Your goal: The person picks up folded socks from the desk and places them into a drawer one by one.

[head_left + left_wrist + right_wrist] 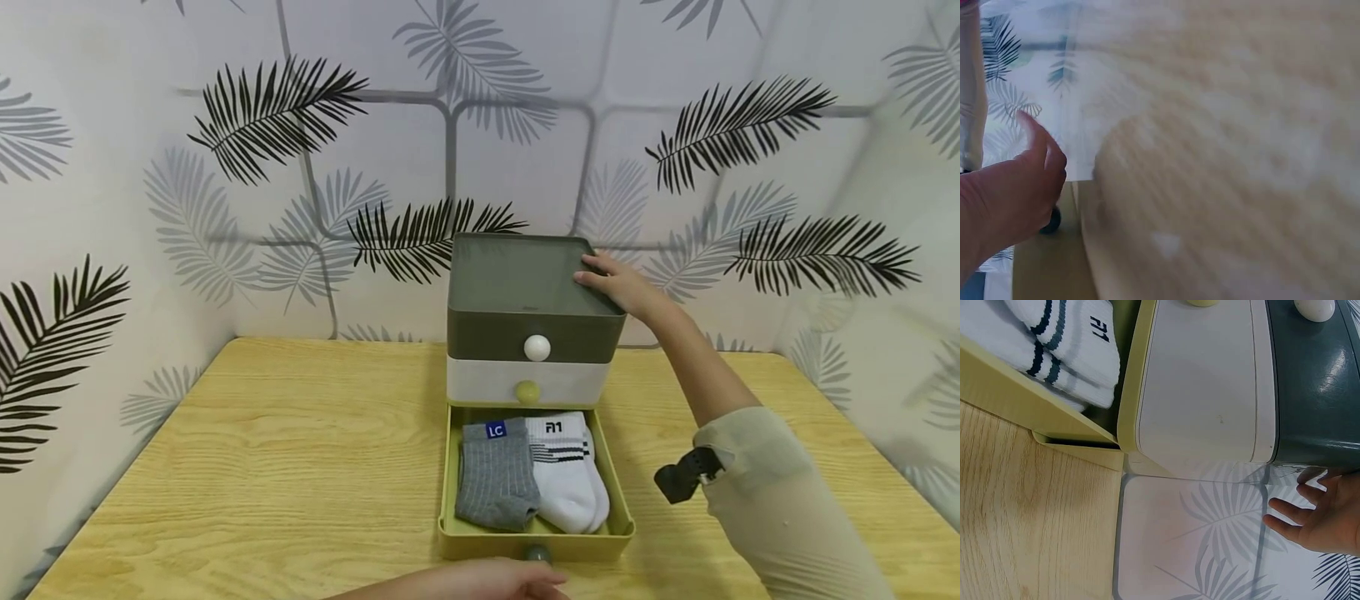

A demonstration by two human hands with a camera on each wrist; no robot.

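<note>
A small stacked drawer unit (536, 337) has a dark grey-green top drawer, a white middle drawer (480, 382) and a yellow-green bottom drawer (480, 546) pulled out. Inside the bottom drawer, folded grey socks (495, 479) with a blue LC label lie beside folded white socks (566, 483) with dark stripes. My right hand (618, 287) rests on the unit's top right edge, fingers spread. Just in front of the bottom drawer's dark knob (537, 553) is my left hand (480, 579), thumb extended and fingers loosely bent. In the left wrist view, the knob (1052, 222) shows beyond that hand.
The unit stands toward the back of a light wooden table (315, 450). Behind it hangs a pale backdrop (517, 167) with leaf prints. A white knob (537, 347) and a yellow-green knob (527, 392) stick out from the two upper drawers.
</note>
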